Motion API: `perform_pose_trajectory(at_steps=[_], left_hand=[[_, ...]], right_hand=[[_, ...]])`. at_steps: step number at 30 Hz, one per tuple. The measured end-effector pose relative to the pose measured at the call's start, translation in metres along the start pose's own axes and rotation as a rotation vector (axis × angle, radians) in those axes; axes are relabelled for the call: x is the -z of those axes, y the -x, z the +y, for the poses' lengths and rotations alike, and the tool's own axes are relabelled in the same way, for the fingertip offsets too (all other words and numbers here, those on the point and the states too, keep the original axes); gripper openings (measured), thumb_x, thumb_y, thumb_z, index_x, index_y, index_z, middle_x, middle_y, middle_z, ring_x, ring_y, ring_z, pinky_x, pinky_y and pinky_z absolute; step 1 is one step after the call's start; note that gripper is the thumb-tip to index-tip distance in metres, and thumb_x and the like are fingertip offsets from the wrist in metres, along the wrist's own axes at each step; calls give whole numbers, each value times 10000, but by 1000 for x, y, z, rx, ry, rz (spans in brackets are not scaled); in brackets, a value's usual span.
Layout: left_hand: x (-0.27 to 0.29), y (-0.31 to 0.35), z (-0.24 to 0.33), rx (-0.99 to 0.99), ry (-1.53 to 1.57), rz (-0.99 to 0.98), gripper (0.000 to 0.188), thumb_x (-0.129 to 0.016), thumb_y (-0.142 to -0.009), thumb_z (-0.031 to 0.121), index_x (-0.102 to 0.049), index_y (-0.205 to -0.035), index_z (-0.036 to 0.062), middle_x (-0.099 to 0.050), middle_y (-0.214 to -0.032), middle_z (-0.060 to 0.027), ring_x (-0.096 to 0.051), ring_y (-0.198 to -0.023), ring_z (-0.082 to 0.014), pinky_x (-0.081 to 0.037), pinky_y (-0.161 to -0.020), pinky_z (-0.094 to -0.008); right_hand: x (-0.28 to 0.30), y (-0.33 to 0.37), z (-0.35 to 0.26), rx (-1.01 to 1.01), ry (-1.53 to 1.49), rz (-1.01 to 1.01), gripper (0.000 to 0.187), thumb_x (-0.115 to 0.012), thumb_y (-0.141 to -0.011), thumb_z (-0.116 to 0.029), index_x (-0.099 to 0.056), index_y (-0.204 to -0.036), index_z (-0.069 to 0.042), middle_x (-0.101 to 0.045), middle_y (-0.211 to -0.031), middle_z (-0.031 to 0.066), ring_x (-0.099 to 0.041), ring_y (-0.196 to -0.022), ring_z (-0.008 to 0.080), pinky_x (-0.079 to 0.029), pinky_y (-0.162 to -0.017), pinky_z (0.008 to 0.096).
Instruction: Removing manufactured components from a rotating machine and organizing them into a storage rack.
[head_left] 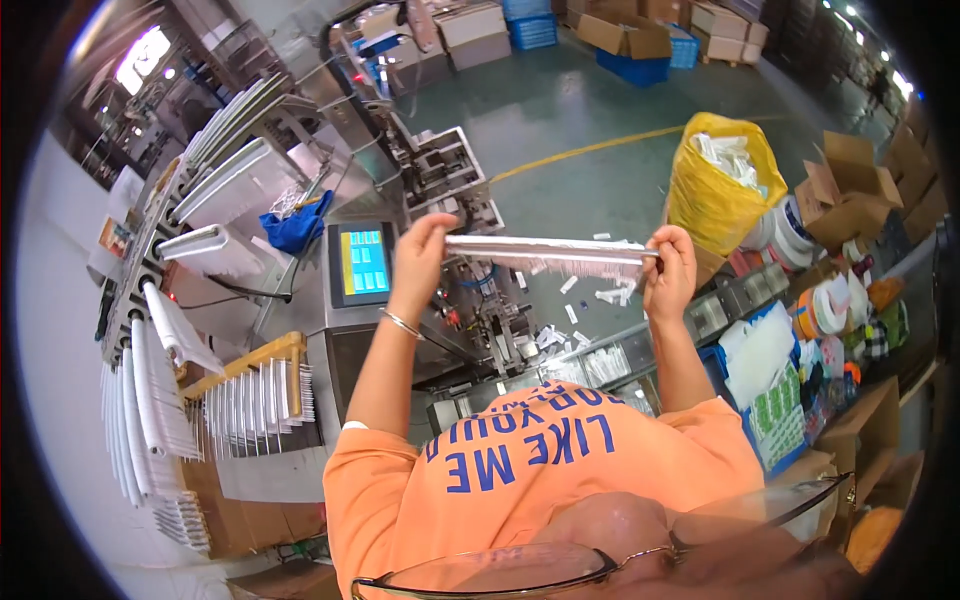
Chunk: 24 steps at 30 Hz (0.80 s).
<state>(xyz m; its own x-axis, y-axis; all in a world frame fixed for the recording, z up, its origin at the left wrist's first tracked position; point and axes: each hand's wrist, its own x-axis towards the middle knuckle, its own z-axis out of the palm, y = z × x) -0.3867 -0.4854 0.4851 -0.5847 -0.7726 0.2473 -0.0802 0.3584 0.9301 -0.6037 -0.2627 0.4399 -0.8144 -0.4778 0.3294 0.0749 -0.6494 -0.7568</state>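
Note:
My left hand point(424, 262) and my right hand point(670, 277) grip opposite ends of a long, thin white bar point(545, 245), held almost level in front of my body. A fringe of fine white strands or thin strips hangs along its lower side; their exact kind is too small to tell. Fingers of both hands are closed around the ends. Just left of my left hand stands a machine's lit touch screen point(365, 262). Below the bar are the metal parts of the machine point(485, 300).
On the left, a rack carries several rods with white fringed bundles point(165, 385); a wooden frame point(250, 370) holds thin metal pins. A yellow sack point(690, 195) of white pieces stands at right, near cardboard boxes point(850, 190). White scraps point(555, 335) litter the green floor.

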Motion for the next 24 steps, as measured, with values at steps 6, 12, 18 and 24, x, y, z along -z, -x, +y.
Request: perform_pose_trajectory(at_steps=[6, 12, 18, 24], left_hand=[[-20, -6, -25, -56, 221, 194, 109, -505, -871, 98, -592, -917, 50, -489, -698, 55, -421, -605, -17, -352, -532, -167], [20, -40, -19, -147, 220, 302, 91, -479, -897, 125, -539, -911, 58, -447, -652, 44, -396, -551, -24, -316, -486, -173], [72, -112, 2, -652, -380, 688, 107, -491, -855, 48, -578, -914, 27, -546, -740, -25, -499, -637, -149, -413, -597, -256], [114, -161, 54, -798, -794, 935, 412, -493, -743, -59, -584, -1107, 112, -507, -692, -117, -486, -626, -273, -389, -615, -380]], right_hand=[[2, -28, 5, -3, 77, -15, 122, -393, -864, -71, -513, -883, -56, -468, -699, -5, -362, -518, 27, -253, -442, 149], [-44, -72, 33, -95, 76, -232, 147, -398, -906, -156, -507, -915, -57, -453, -697, -12, -383, -494, 34, -267, -418, 160], [-114, -155, 73, -176, -229, -396, 174, -434, -888, -188, -518, -900, -37, -517, -617, 45, -436, -466, 114, -327, -434, 212], [-199, -217, 87, -126, -485, -529, 207, -442, -884, -203, -550, -906, -28, -571, -666, 76, -475, -530, 142, -370, -491, 245]])
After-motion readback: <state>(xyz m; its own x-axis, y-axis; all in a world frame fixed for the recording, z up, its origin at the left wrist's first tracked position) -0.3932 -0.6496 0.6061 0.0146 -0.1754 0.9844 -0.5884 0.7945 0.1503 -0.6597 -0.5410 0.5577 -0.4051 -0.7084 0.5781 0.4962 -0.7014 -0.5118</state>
